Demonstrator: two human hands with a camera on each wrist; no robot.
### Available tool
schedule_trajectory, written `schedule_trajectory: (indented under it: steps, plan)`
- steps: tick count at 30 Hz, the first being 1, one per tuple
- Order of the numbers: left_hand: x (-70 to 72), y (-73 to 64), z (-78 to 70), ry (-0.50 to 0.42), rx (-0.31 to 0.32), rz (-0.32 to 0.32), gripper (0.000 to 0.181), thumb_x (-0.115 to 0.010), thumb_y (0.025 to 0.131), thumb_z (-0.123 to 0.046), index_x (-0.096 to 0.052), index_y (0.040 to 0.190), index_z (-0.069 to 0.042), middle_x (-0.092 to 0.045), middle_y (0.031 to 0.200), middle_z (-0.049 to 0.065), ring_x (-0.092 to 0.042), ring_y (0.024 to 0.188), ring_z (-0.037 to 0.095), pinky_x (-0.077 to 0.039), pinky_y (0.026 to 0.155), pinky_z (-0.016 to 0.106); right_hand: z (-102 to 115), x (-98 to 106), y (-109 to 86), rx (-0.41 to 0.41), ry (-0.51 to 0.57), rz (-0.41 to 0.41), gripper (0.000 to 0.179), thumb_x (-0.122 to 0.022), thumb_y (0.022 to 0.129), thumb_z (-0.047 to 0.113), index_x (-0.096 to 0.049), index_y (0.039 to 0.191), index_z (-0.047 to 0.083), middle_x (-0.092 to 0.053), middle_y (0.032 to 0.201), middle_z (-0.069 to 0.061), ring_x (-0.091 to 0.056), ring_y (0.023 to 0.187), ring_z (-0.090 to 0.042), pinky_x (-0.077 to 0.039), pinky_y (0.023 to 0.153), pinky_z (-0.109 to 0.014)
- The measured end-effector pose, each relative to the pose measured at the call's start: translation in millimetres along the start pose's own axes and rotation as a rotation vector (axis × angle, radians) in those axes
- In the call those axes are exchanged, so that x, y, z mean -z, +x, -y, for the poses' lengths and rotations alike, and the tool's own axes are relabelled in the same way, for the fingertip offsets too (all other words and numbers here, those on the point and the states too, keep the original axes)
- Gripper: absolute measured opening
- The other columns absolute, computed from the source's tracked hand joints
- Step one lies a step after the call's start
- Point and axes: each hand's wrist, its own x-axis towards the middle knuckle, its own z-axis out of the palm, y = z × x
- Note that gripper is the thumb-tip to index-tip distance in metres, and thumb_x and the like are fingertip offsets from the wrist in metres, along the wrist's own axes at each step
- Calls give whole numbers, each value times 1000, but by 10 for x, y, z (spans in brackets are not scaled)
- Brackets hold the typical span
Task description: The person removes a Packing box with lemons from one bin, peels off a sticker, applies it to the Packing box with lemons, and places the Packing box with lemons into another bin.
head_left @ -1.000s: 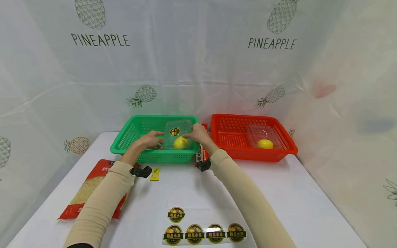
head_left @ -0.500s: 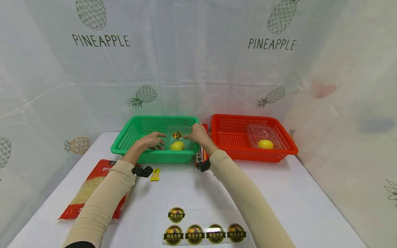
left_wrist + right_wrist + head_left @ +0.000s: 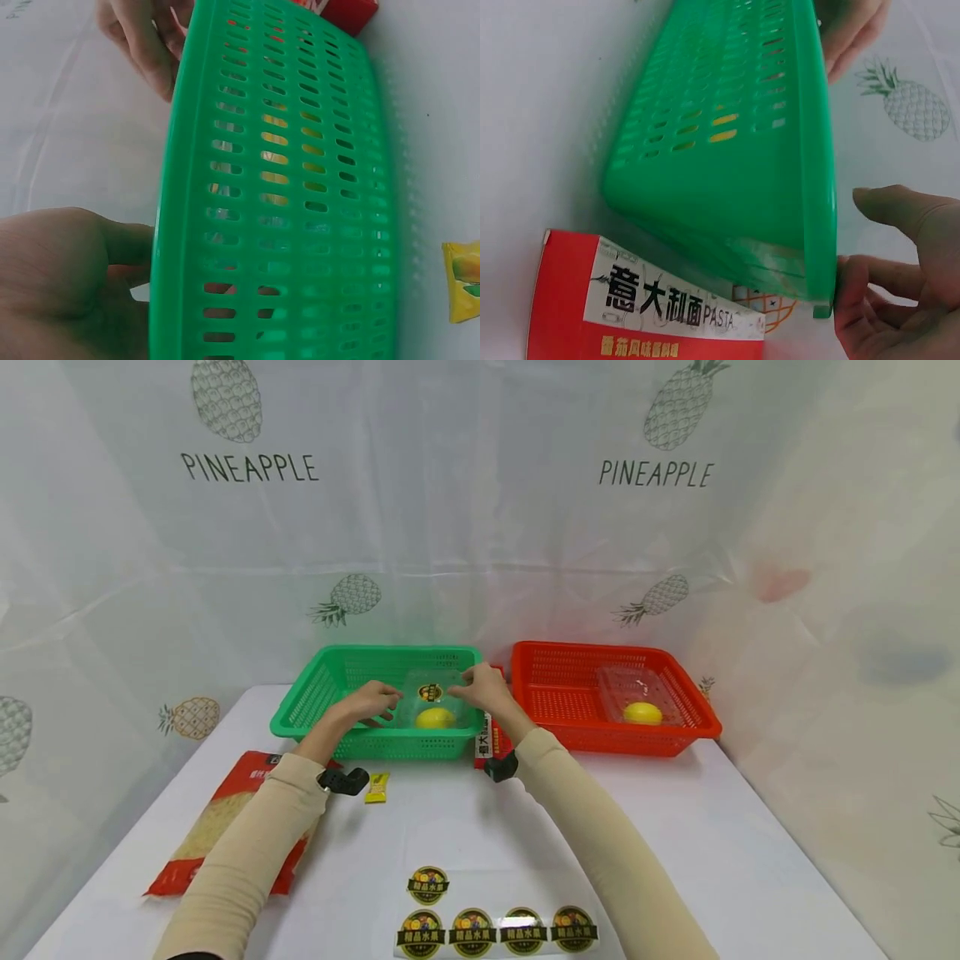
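In the head view a clear plastic box (image 3: 412, 683) lies in the right part of the green basket (image 3: 412, 748). Its lid bears a round black-and-gold sticker (image 3: 430, 693), and a lemon (image 3: 435, 719) shows inside it. My left hand (image 3: 367, 702) is over the basket at the box's left side, fingers loosely bent and holding nothing. On the other side, my right hand (image 3: 483, 687) is above the basket's right end with thumb and fingers apart. The right wrist view has the right hand's fingers right at the basket rim. Through the basket slots some yellow shows in both wrist views.
A red basket (image 3: 615, 739) holds another clear box (image 3: 622, 681) with a lemon (image 3: 642, 713). Between the baskets stands a red pasta box (image 3: 667, 307). A red bag (image 3: 217, 810), a small yellow packet (image 3: 377, 788) and a sheet of stickers (image 3: 472, 933) lie on the table.
The clear box, tilted up between my hands a second ago, has gone down flat into the green basket. My hands have come away from it and hardly shifted.
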Motion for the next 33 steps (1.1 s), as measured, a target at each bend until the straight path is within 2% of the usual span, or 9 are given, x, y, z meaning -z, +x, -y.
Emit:
schedule_trajectory:
  steps: [4,8,12,18,22,27,33]
  plan:
    - [-2,7,-32,-20,-33,-33,51,-35,108,-23,-29,151,5,-32,153,31,-41,137,45,-54,96,46,-48,35,-6,23,43,-15,52,-70,91,32,-60,131,1,-66,123,-13,-65,102,-28,-58,83,-35]
    - [-11,-2,-105,6,-60,-55,52,-37,107,-27,-31,151,2,-33,154,28,-41,137,44,-51,100,47,-85,110,-23,31,100,-8,48,-68,93,32,-61,129,2,-67,118,-13,-70,90,-27,-60,77,-35]
    - [-44,-37,-209,37,-103,-67,51,-40,107,-30,-38,149,-2,-38,153,23,-45,135,41,-48,103,50,-155,207,-47,41,119,-6,45,-67,94,34,-63,128,4,-68,116,-13,-71,90,-25,-60,79,-36]
    - [-135,-34,-384,64,-191,-68,47,-43,106,-30,-46,145,-5,-48,146,21,-48,132,40,-48,102,53,-302,383,-120,33,129,-8,42,-66,94,35,-64,125,7,-69,115,-12,-69,101,-32,-59,83,-39]
    - [-210,2,-539,65,-234,-70,44,-46,105,-32,-51,141,-8,-56,139,20,-55,124,38,-51,99,49,-412,506,-188,33,138,-12,39,-66,93,36,-65,121,8,-70,110,-12,-69,96,-32,-60,79,-37]
    - [-320,8,-768,101,-279,-70,43,-49,103,-34,-55,138,-10,-57,137,16,-56,123,34,-50,98,46,-542,665,-295,39,131,-20,36,-66,93,37,-67,118,11,-71,110,-15,-67,88,-28,-59,73,-31]
    - [-500,52,-1039,132,-323,-69,41,-52,102,-33,-58,135,-9,-59,136,13,-55,126,30,-48,103,47,-718,866,-413,42,115,-27,37,-65,94,40,-68,118,11,-71,111,-13,-68,92,-31,-60,77,-34]
